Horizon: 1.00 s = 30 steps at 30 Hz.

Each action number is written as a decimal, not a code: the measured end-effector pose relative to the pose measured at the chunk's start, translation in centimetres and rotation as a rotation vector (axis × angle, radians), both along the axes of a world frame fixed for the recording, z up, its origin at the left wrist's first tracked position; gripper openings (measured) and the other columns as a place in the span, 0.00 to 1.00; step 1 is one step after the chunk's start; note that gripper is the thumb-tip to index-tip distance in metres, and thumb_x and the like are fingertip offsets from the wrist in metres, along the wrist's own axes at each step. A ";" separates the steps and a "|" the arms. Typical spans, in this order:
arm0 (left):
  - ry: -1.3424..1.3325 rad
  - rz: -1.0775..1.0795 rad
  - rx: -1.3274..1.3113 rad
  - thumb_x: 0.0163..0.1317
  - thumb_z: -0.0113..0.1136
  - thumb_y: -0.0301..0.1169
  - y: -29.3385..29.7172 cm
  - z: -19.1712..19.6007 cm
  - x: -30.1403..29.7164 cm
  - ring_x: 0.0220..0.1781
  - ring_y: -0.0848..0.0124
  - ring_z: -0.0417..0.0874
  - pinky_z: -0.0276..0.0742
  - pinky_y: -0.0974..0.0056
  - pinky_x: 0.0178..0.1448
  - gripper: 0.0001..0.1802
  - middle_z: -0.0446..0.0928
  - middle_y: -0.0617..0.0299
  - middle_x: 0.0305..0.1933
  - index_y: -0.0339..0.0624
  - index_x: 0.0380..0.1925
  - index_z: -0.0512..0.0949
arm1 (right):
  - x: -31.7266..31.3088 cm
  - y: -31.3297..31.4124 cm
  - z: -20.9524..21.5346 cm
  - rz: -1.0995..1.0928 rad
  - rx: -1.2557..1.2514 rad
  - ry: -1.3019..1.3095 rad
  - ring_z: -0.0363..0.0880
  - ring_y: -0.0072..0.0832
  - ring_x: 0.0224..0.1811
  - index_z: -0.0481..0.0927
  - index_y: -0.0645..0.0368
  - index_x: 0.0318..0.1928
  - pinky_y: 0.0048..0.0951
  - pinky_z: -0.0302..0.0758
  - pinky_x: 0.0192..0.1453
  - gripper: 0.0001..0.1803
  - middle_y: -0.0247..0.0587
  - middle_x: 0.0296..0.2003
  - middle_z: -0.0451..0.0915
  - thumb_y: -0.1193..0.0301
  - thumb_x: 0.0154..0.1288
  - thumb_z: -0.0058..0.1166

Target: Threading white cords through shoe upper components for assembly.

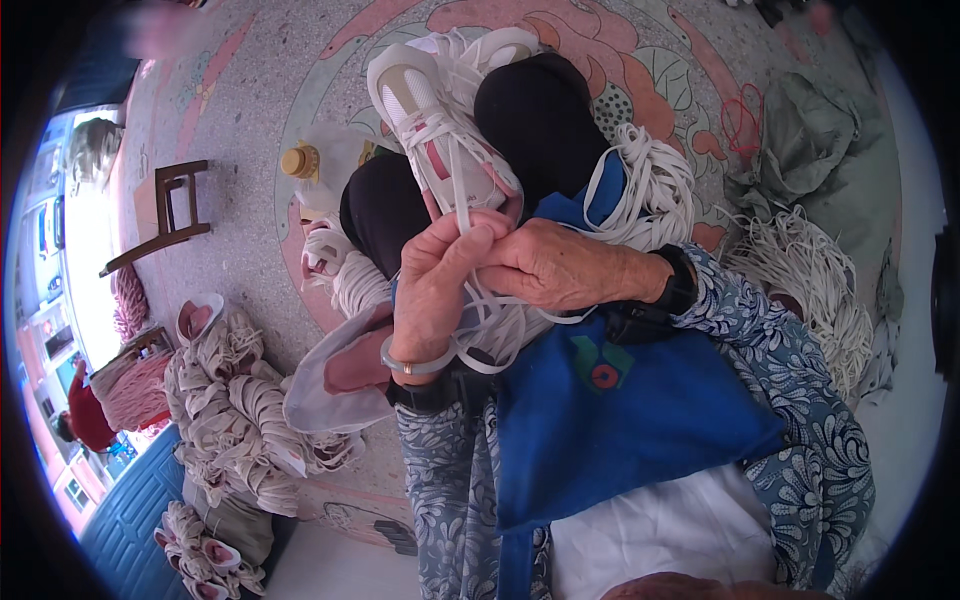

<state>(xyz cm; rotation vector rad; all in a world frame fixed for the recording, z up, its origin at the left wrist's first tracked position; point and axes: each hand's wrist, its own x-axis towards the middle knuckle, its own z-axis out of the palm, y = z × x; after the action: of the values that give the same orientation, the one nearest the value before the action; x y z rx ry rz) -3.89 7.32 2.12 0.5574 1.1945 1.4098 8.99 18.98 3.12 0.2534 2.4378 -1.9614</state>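
Observation:
A white and beige sneaker with pink parts rests between my knees, its toe pointing away from me. White shoelace runs up its front to my fingers. My left hand pinches the lace between thumb and fingers at the sneaker's near end. Right against it, my right hand is closed on the lace too, its fingertips partly hidden behind the left hand. Loose lace loops hang below both hands. Over my right thigh lies a bundle of white laces. By my left wrist is a white shoe piece with pink lining.
Stacked shoe uppers lie on the floor at left, with a smaller heap below. A wooden stool and a yellow-capped bottle stand farther off. At right are a big lace pile and a grey-green sack.

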 end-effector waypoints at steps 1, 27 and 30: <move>-0.053 0.084 0.029 0.69 0.46 0.34 0.0 0.5 0.2 0.43 0.71 0.78 0.71 0.67 0.53 0.17 0.78 0.55 0.43 0.29 0.41 0.76 | 0.0 0.2 0.5 -0.016 0.027 -0.012 0.78 0.43 0.29 0.77 0.62 0.33 0.38 0.73 0.35 0.11 0.48 0.26 0.78 0.68 0.65 0.47; 0.148 1.602 0.442 0.56 0.62 0.25 -27.1 13.4 -13.8 0.38 0.66 0.73 0.68 0.58 0.55 0.08 0.72 0.57 0.33 0.35 0.35 0.78 | 5.1 16.4 -5.1 -0.784 -1.412 0.276 0.54 0.13 0.15 0.71 0.64 0.39 0.15 0.51 0.14 0.07 0.24 0.17 0.59 0.71 0.69 0.45; 0.394 1.923 0.364 0.62 0.55 0.31 -26.6 14.1 -13.7 0.40 0.64 0.74 0.66 0.55 0.58 0.08 0.73 0.56 0.34 0.37 0.32 0.77 | 9.7 23.4 -8.7 -0.648 -1.303 0.400 0.63 0.14 0.19 0.73 0.66 0.42 0.14 0.63 0.21 0.11 0.28 0.23 0.66 0.70 0.69 0.45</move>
<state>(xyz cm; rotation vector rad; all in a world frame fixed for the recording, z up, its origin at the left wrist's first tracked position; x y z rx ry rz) -17.58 -19.24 16.24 -0.3784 1.8467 3.2385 18.70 42.34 -5.62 0.6674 0.6652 -3.5793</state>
